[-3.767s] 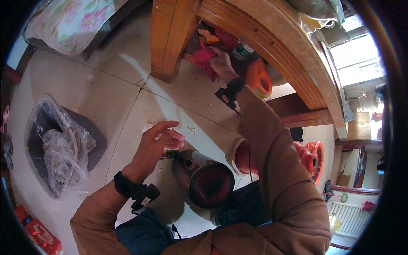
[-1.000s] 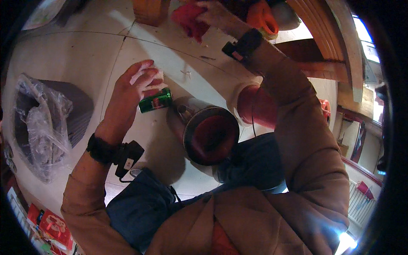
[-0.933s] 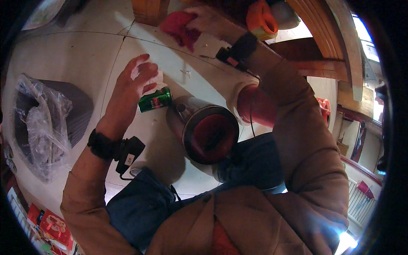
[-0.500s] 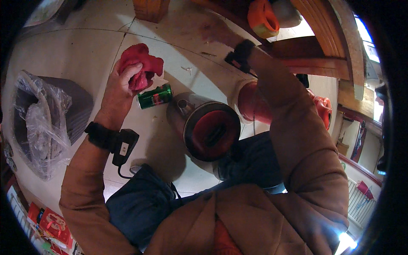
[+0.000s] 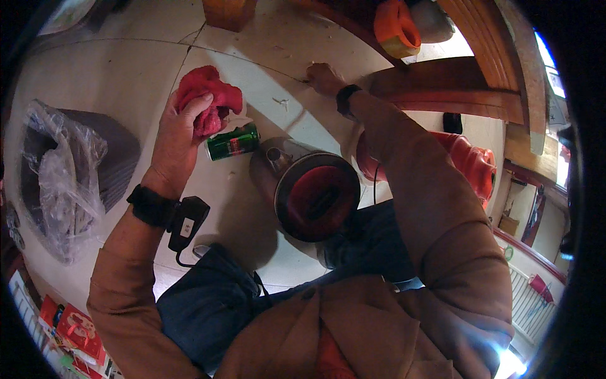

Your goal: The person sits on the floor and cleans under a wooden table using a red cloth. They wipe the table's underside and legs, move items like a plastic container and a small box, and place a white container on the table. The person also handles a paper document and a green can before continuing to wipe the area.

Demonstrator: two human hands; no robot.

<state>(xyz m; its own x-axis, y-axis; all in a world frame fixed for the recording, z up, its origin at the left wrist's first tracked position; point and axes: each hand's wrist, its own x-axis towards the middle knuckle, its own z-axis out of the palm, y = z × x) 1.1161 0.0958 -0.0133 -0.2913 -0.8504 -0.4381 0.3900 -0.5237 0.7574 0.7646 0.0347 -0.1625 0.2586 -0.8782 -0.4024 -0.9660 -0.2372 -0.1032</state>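
A bunched red cloth [image 5: 211, 101] is gripped in my left hand [image 5: 175, 142], which is raised over the floor. Beside that hand a green drink can [image 5: 233, 141] lies on its side on the tiles. Farther right, my right hand [image 5: 325, 79] reaches down to the floor with its fingers curled together. Whatever is between those fingers is too small or hidden to make out. A bit of pale litter [image 5: 281, 103] lies to the left of it. Between my knees stands a metal kettle [image 5: 268, 167] with a dark red lid.
A grey bin [image 5: 117, 136] with a clear plastic liner [image 5: 66, 177] is on the left. Wooden furniture [image 5: 435, 82] stands at the upper right, with an orange ring-shaped item [image 5: 398, 28] near it. A red plastic container [image 5: 470, 161] sits beyond my right forearm.
My right hand, blurred before, has come down onto the floor where a small dark stick lay, and its fingers have closed. My left hand keeps hold of the cloth.
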